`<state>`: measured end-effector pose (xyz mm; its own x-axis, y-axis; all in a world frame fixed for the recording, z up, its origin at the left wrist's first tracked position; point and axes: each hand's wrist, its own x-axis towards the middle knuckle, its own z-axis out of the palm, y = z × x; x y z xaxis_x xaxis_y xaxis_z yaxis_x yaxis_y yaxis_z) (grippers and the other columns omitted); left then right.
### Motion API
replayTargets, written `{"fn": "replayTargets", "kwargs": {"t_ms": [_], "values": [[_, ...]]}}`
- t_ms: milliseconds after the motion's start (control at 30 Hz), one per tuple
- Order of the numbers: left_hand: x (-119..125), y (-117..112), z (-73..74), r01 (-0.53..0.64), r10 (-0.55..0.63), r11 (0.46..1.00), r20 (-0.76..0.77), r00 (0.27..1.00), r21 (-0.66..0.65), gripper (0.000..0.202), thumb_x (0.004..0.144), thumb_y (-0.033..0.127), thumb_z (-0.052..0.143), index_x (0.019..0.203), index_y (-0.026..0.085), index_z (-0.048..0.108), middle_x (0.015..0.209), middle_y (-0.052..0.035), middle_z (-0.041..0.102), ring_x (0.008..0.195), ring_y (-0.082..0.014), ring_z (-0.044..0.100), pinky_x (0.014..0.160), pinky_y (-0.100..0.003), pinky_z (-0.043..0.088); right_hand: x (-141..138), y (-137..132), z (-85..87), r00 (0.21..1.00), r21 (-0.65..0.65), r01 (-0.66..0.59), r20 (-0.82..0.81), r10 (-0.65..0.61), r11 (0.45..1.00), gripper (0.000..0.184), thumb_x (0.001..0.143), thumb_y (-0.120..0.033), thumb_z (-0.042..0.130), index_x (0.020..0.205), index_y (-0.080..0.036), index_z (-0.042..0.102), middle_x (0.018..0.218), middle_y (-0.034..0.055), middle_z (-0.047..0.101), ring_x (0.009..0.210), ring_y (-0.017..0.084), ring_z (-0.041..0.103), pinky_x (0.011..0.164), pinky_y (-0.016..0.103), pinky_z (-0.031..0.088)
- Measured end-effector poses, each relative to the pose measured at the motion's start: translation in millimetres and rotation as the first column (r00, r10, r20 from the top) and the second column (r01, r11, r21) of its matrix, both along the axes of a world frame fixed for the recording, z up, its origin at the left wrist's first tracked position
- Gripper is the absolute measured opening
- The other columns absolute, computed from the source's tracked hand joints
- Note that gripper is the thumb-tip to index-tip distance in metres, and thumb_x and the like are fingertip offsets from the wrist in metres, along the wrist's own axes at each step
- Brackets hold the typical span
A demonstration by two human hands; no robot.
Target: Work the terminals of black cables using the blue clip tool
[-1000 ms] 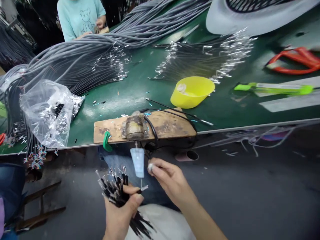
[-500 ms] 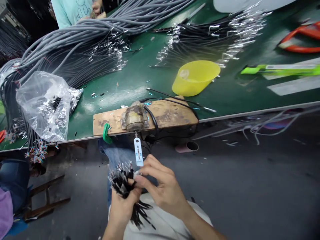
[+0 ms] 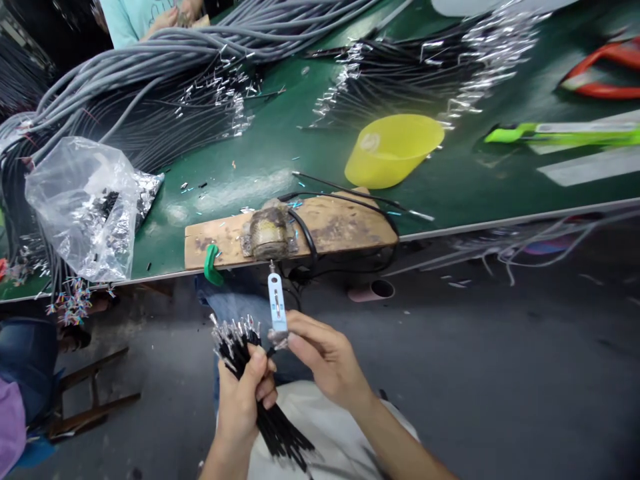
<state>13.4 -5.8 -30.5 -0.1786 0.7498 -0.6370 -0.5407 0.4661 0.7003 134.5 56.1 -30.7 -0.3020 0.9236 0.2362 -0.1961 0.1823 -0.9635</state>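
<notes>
A bundle of short black cables (image 3: 283,427) with silvery stripped ends is wrapped in the fingers of my left hand (image 3: 246,387). One cable sticks out sideways from the bundle, and its silvery end (image 3: 279,338) is between the thumb and fingers of my right hand (image 3: 325,353). That end lies at the lower tip of a light blue flat piece (image 3: 277,303) with a slot. The blue piece hangs on the shaft of a small worn motor (image 3: 270,233), fixed to a wooden board (image 3: 345,223) at the table edge.
A green clamp (image 3: 213,265) grips the board's left part. On the green table (image 3: 270,157) lie a plastic bag (image 3: 83,207), grey cables (image 3: 165,57), black cables (image 3: 415,57), a yellow cup (image 3: 395,152), a green cutter (image 3: 560,133) and a red-handled tool (image 3: 600,67). Another person's hands (image 3: 175,17) are at the back.
The bundle in my left hand has turned, and its silvery ends have fanned out. My right hand has brought one cable's silvery end against the tip of the blue piece.
</notes>
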Motion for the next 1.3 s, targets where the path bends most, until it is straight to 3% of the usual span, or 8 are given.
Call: {"fn": "replayTargets", "kwargs": {"t_ms": [300,533,700,833,933,1000,1133,1300], "values": [[11.8,-1.7,9.5,0.003,0.012,0.992,-0.123,0.992,0.127,0.032,0.057,0.036,0.08,0.055,0.017,0.053,0.047,0.0042,0.045,0.033,-0.0048,0.035,0.033,-0.021,0.029,-9.2,-6.5,2.9,0.991,-0.071,0.123,-0.034,-0.126,0.99,0.023,0.085,-0.028,0.051,0.063,-0.018,0.053,0.06,0.0009,0.05,0.054,0.014,0.049,0.048,0.026,0.04],[7.9,-3.8,-7.0,-0.028,0.036,0.998,-0.159,0.987,0.05,0.033,0.057,0.043,0.078,0.058,0.019,0.057,0.038,0.0074,0.036,0.029,-0.0048,0.029,0.03,-0.02,0.023,-10.6,-11.9,0.9,0.919,0.399,0.331,0.071,-0.389,0.855,0.019,0.075,-0.003,0.051,0.083,-0.019,0.057,0.073,0.0046,0.057,0.066,0.017,0.051,0.062,0.032,0.044],[4.2,-1.3,-1.9,-0.048,0.072,0.991,-0.194,0.978,0.127,0.032,0.06,0.046,0.076,0.059,0.018,0.059,0.037,0.0084,0.031,0.03,-0.003,0.027,0.031,-0.018,0.022,-2.6,-7.9,-6.9,0.983,0.122,0.157,0.075,-0.166,0.98,0.013,0.081,-0.016,0.052,0.07,-0.019,0.056,0.063,0.001,0.053,0.056,0.014,0.049,0.05,0.025,0.041],[3.2,1.0,0.7,0.002,0.032,0.99,-0.241,0.97,0.14,0.032,0.062,0.046,0.075,0.057,0.018,0.06,0.035,0.0072,0.034,0.029,-0.0036,0.027,0.03,-0.018,0.023,-0.1,-5.2,-9.1,0.994,0.034,0.107,0.0,-0.107,0.994,0.015,0.081,-0.032,0.057,0.085,-0.019,0.061,0.074,0.0043,0.058,0.062,0.015,0.051,0.057,0.027,0.043],[0.4,0.9,-3.7,0.015,0.014,0.991,-0.217,0.976,0.132,0.034,0.059,0.047,0.075,0.058,0.017,0.06,0.035,0.0079,0.033,0.028,-0.0028,0.024,0.029,-0.018,0.019,0.9,-1.5,-5.4,1.0,0.0,0.002,-0.027,-0.002,1.0,0.015,0.082,-0.03,0.058,0.074,-0.018,0.061,0.07,0.003,0.057,0.067,0.015,0.051,0.068,0.03,0.042],[-2.1,1.0,-5.4,0.031,0.003,0.99,-0.24,0.971,0.136,0.034,0.054,0.047,0.078,0.058,0.017,0.063,0.039,0.0052,0.042,0.028,-0.0028,0.026,0.028,-0.018,0.018,2.2,2.6,-3.3,0.974,-0.147,-0.193,-0.146,0.172,0.97,0.021,0.082,-0.035,0.058,0.071,-0.017,0.06,0.068,0.0016,0.054,0.065,0.014,0.05,0.063,0.027,0.041],[-4.5,3.0,1.9,0.069,0.042,0.968,-0.43,0.902,0.24,0.027,0.052,0.042,0.08,0.055,0.018,0.067,0.055,-0.0024,0.057,0.044,-0.012,0.049,0.042,-0.026,0.042,5.5,16.5,-2.6,0.829,-0.378,-0.543,-0.381,0.408,0.749,0.035,0.071,-0.048,0.067,0.069,-0.014,0.06,0.062,-0.0014,0.051,0.057,0.01,0.045,0.055,0.023,0.038],[-4.0,3.6,20.1,0.101,0.074,0.954,-0.549,0.832,0.281,0.017,0.055,0.033,0.079,0.058,0.02,0.069,0.059,-0.0029,0.061,0.057,-0.0175,0.056,0.059,-0.032,0.048,1.8,42.8,7.2,0.937,-0.521,-0.299,-0.318,0.144,0.8,0.043,0.058,-0.054,0.073,0.064,-0.013,0.063,0.057,-0.0017,0.053,0.055,0.01,0.045,0.052,0.022,0.035]]}}
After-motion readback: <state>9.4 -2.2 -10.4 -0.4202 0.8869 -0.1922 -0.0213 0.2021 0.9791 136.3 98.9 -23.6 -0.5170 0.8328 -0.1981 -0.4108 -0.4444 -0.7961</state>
